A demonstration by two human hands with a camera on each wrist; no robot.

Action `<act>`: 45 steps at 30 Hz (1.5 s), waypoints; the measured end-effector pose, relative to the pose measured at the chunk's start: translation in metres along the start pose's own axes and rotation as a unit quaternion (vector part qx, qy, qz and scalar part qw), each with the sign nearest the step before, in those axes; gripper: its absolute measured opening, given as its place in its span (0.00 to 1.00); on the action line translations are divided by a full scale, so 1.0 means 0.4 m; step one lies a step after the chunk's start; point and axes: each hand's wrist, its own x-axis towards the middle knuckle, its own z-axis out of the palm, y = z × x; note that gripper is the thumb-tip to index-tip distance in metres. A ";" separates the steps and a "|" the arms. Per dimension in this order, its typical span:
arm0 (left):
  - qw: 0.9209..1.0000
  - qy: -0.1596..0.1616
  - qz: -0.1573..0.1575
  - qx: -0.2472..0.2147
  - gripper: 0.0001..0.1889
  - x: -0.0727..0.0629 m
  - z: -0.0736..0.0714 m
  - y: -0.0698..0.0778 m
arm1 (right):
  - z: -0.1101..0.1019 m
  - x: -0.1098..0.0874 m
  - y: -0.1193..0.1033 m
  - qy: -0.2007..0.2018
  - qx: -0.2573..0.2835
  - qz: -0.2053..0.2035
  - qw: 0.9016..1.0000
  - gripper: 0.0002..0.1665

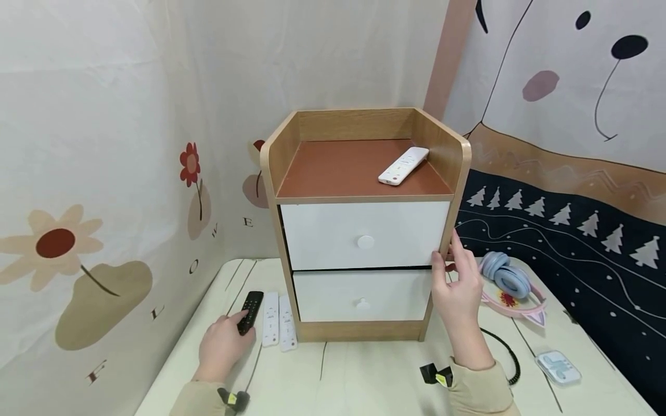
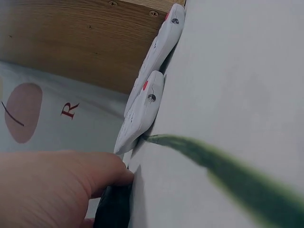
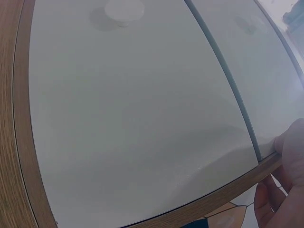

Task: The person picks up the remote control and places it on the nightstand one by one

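Note:
A small wooden drawer cabinet [image 1: 359,331] with two white drawers stands upright on the table. At its left, my left hand [image 1: 225,345] grips a black remote control [image 1: 253,306] that lies along the table. Two white remotes, the nearer one [image 1: 270,319] and another [image 1: 287,325], lie side by side between it and the cabinet. A third white remote [image 1: 403,166] rests on the cabinet's brown top. My right hand [image 1: 460,289] holds the cabinet's right edge, the thumb at the front and the fingers around the side panel; part of those fingers is hidden.
Blue headphones [image 1: 504,274] and a pink cat-ear headband [image 1: 538,306] lie right of the cabinet. A clear case with earphones [image 1: 558,367] sits nearer the front right. A black coiled cable [image 1: 512,352] runs by the right wrist. Printed cloth [image 1: 130,115] hangs behind and at the sides.

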 end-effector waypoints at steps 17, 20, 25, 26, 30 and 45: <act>0.973 0.205 0.035 -0.098 0.23 -0.008 -0.102 0.073 | 0.016 -0.002 0.000 -0.005 0.010 -0.012 1.000 0.38; 0.960 0.248 0.058 -0.115 0.22 -0.002 -0.142 0.104 | 0.016 -0.002 0.001 -0.003 0.008 -0.011 1.000 0.38; 0.923 0.330 0.133 -0.148 0.20 0.018 -0.237 0.168 | 0.011 0.000 0.005 -0.002 0.009 -0.008 1.000 0.38; 0.914 0.344 0.147 -0.153 0.20 0.020 -0.260 0.183 | 0.010 0.001 0.005 0.000 0.009 -0.008 1.000 0.38; 0.880 0.395 0.198 -0.172 0.18 0.025 -0.345 0.237 | 0.007 0.002 0.006 0.000 0.008 -0.006 1.000 0.38; 0.747 0.508 0.263 -0.339 0.15 -0.001 -0.499 0.418 | 0.004 0.001 0.001 0.010 0.009 -0.003 1.000 0.37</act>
